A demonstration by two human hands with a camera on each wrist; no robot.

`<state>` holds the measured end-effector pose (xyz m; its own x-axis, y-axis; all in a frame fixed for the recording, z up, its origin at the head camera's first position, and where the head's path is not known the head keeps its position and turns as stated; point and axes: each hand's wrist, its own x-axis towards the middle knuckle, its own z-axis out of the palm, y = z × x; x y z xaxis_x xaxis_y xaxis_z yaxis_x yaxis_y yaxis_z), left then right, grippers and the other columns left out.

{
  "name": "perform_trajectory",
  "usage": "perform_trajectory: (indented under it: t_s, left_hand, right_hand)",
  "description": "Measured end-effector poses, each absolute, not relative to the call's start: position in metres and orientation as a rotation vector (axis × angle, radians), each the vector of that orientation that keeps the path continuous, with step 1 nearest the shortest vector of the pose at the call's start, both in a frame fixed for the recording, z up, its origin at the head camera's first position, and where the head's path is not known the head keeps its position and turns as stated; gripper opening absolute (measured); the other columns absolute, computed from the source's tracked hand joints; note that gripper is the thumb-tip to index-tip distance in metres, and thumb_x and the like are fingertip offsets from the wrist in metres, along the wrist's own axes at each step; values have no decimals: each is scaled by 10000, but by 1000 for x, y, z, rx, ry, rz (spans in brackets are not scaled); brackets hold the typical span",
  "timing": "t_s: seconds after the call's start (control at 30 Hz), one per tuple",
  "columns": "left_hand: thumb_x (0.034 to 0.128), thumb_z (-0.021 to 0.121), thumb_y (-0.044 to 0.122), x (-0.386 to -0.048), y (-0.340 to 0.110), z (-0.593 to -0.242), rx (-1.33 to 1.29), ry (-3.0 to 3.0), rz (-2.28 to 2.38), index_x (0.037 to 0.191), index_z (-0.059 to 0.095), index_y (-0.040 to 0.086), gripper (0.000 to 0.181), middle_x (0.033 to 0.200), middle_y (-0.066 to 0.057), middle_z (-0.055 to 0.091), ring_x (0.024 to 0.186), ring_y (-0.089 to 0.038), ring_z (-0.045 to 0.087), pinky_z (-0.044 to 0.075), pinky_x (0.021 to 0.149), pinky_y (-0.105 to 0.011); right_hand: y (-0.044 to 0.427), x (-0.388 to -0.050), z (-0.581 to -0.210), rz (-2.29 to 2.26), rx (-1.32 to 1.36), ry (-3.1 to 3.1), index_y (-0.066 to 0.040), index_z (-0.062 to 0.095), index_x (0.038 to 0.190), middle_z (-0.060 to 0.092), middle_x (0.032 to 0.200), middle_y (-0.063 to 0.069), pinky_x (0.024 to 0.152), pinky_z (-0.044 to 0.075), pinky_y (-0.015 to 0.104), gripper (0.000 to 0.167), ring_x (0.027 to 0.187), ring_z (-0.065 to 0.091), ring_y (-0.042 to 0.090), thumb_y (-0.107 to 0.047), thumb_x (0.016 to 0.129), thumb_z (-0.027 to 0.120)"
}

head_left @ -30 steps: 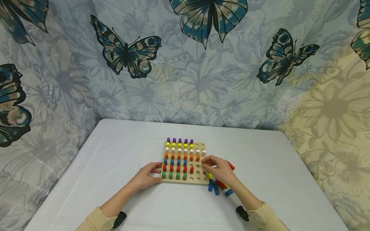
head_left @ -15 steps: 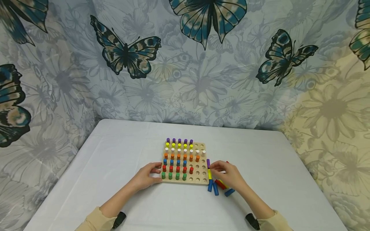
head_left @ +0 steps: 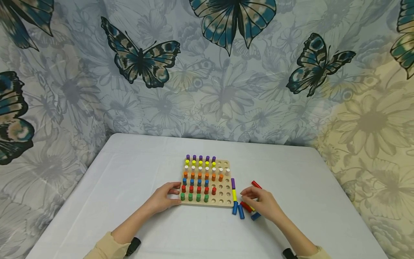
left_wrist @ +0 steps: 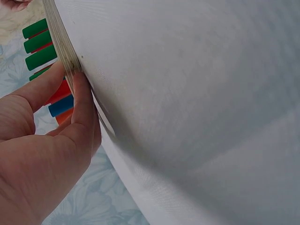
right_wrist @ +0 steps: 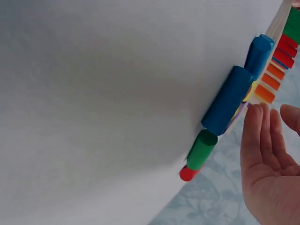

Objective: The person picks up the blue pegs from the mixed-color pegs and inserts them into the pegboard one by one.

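A wooden pegboard (head_left: 221,201) lies on the table, with upright rows of purple, yellow, white, orange, blue, red and green pegs. My left hand (head_left: 161,198) holds the board's left edge; thumb and fingertips meet the wood in the left wrist view. My right hand (head_left: 261,202) hovers over loose pegs right of the board. In the right wrist view its fingers (right_wrist: 266,136) are extended, thumb apart, with nothing seen between them. Near it lie a red peg (head_left: 246,207), a blue peg (head_left: 241,211) and another red peg (head_left: 256,184). A green peg (right_wrist: 202,149) shows only in the right wrist view.
Along the board's right side lie a purple peg (head_left: 233,183), a yellow peg (head_left: 234,195) and a blue peg (head_left: 235,207) in line. Several holes at the board's right are bare. Butterfly-patterned wall covering (head_left: 207,90) rises behind the white table (head_left: 145,154).
My right hand has moved right from the board's edge to the loose pegs, uncovering the purple and yellow pegs beside the board. The left hand has stayed at the board.
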<state>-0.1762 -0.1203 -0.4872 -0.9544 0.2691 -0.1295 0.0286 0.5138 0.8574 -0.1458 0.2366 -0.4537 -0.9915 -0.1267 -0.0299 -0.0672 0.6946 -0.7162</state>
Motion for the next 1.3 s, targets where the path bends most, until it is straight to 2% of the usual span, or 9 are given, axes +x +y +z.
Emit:
perform_trajectory:
  t_s: [0.67, 0.93, 1.17, 1.3]
  left_hand:
    - [793, 790, 33, -176, -121, -488, 255, 2506, 1422, 1353, 536, 8, 615, 1248, -64, 607, 1068, -202, 603, 458, 971, -438]
    - [797, 786, 30, -176, -121, -487, 265, 2506, 1419, 1354, 534, 7, 612, 1248, -65, 605, 1072, -207, 599, 455, 973, -446]
    - [800, 784, 31, -177, -121, -488, 253, 2501, 1420, 1358, 532, 13, 613, 1257, -66, 601, 1074, -206, 601, 459, 971, -441]
    - [800, 783, 30, -177, -121, -487, 251, 2501, 1419, 1358, 533, 14, 612, 1258, -68, 601, 1079, -213, 603, 460, 971, -443]
  right_hand:
    - [252, -130, -456, -1149, -136, 2792, -121, 697, 974, 679, 884, -51, 686, 517, 198, 80, 811, 609, 131, -138, 896, 706]
    - [260, -123, -458, -1145, -245, 2776, -97, 683, 979, 679, 860, -58, 734, 559, 272, 110, 810, 624, 121, -145, 887, 721]
    - [263, -119, -460, -1130, -286, 2783, -112, 688, 965, 665, 870, -68, 732, 559, 248, 117, 797, 612, 88, -103, 860, 739]
    - [264, -116, -458, -1077, -338, 2767, -111, 692, 971, 674, 908, -57, 761, 565, 294, 153, 833, 619, 119, -106, 837, 764]
